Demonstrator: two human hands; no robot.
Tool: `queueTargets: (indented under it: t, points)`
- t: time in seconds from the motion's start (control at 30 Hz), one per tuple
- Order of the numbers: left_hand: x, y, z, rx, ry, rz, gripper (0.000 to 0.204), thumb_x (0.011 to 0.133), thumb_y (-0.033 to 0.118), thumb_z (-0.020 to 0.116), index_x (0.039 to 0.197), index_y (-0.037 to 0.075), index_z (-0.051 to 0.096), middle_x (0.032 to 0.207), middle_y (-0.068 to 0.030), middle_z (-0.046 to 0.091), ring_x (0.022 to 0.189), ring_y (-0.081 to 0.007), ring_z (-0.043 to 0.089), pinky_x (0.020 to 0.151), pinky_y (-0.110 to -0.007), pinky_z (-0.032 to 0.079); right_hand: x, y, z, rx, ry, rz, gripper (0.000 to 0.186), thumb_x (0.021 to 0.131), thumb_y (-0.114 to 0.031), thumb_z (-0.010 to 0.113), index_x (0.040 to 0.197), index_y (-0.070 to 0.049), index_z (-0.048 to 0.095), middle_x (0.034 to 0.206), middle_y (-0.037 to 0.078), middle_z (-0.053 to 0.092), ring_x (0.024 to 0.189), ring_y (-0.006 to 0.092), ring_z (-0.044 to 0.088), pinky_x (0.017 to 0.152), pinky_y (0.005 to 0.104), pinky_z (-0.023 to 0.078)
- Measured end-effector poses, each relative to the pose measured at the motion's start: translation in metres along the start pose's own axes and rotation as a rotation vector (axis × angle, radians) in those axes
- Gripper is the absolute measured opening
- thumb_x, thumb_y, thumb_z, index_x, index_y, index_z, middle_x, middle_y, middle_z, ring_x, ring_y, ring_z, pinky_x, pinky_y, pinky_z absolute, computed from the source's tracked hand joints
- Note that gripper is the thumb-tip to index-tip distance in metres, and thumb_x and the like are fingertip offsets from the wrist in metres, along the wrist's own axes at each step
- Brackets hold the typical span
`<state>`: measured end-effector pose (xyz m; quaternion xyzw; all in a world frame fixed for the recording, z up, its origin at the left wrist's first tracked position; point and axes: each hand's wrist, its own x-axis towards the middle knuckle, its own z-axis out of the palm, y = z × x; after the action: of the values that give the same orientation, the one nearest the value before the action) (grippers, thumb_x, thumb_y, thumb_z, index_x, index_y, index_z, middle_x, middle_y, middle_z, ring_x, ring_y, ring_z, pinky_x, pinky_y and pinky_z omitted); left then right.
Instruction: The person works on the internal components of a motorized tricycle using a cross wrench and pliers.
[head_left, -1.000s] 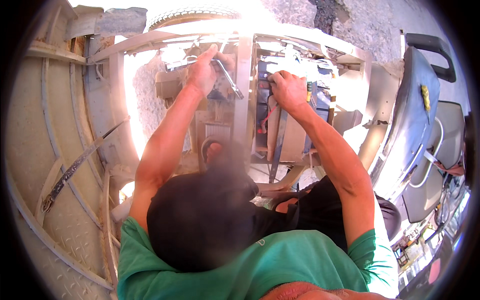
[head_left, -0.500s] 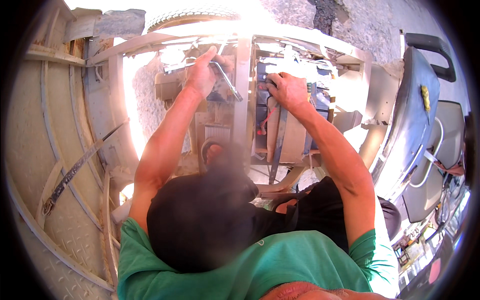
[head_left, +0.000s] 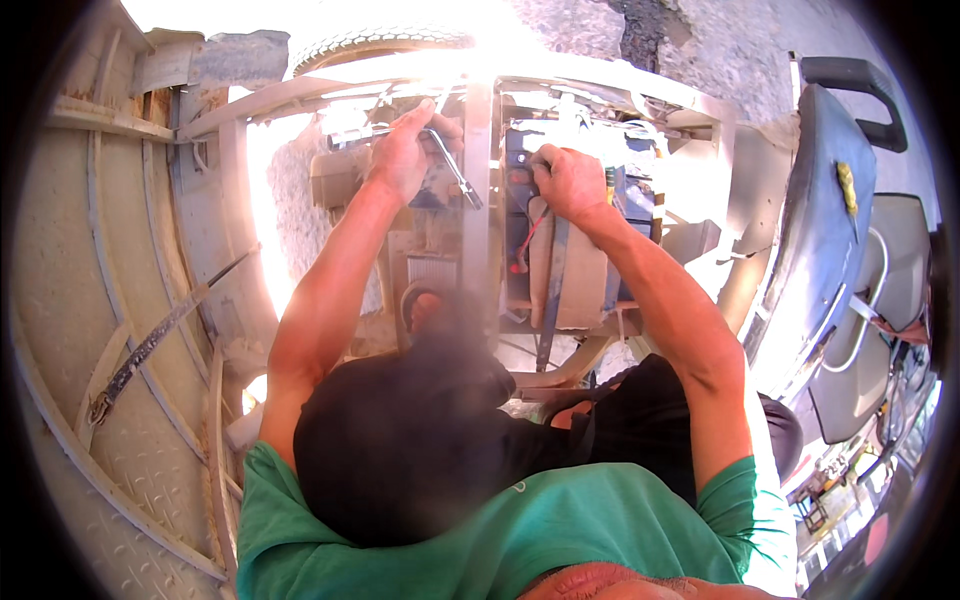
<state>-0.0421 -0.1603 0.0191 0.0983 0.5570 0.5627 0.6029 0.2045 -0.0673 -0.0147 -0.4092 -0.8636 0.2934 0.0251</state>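
Wrench (head_left: 456, 168), shiny and bent, sits between eleven and twelve o'clock in our view, held by our left hand. Nearest us, at six o'clock, is our green shirt (head_left: 520, 520); our black-clad legs (head_left: 400, 450) lie at seven. Beyond them we see a brown panel (head_left: 585, 280) near three, then a red wire (head_left: 532, 228) at one, beside a dark battery (head_left: 516, 232). Our right hand (head_left: 572, 182), at one, bends its fingers down at the battery; we cannot tell whether they pinch anything. Our left hand (head_left: 403, 162), at eleven, curls closed around the wrench. Farthest, past the metal frame (head_left: 479, 240), a treaded tyre (head_left: 380, 40) shows toward eleven.
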Motion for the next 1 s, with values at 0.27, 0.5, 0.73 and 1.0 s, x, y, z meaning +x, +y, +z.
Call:
queueTargets:
  t: [0.27,0.5,0.73,1.0]
  points:
    - [0.006,0.021,0.08,0.046,-0.345,0.08,0.052,0.108,0.044,0.032,0.117,0.002,0.062,0.111,-0.0116,0.068,0.101,-0.0237,0.065,0.088,-0.037,0.05,-0.002,0.013,-0.109,0.386,-0.159,0.127,0.043,0.085,-0.041,0.062,0.11,-0.008,0.073,0.103,0.02,0.071,0.105,0.0347,0.065,0.095,0.041,0.049]
    - [-0.041,0.007,0.163,0.15,-0.646,0.141,0.061,0.107,0.05,0.028,0.132,0.0,0.052,0.125,-0.0165,0.061,0.112,-0.0261,0.06,0.097,-0.04,0.045,-0.084,-0.009,-0.156,0.874,-0.35,0.193,0.061,0.094,-0.051,0.054,0.101,0.01,0.064,0.079,0.018,0.067,0.079,0.0271,0.066,0.076,0.0398,0.051]
    - [-0.079,-0.008,0.191,0.449,-0.692,0.143,0.085,0.092,0.049,0.064,0.153,0.0,0.03,0.123,-0.0154,0.063,0.107,-0.0239,0.064,0.087,-0.034,0.051,-0.156,0.032,-0.228,0.572,-0.162,0.252,0.04,0.102,-0.037,0.048,0.1,-0.001,0.067,0.079,0.018,0.065,0.072,0.03,0.064,0.071,0.0421,0.049]
    - [-0.063,-0.024,0.159,0.589,-0.682,-0.06,0.056,0.094,0.024,0.062,0.142,0.0,0.047,0.113,-0.0113,0.066,0.1,-0.0188,0.065,0.087,-0.03,0.05,-0.288,0.169,-0.33,0.003,0.138,0.446,0.036,0.099,-0.035,0.055,0.095,-0.001,0.064,0.075,0.017,0.062,0.07,0.0306,0.061,0.067,0.0405,0.048]
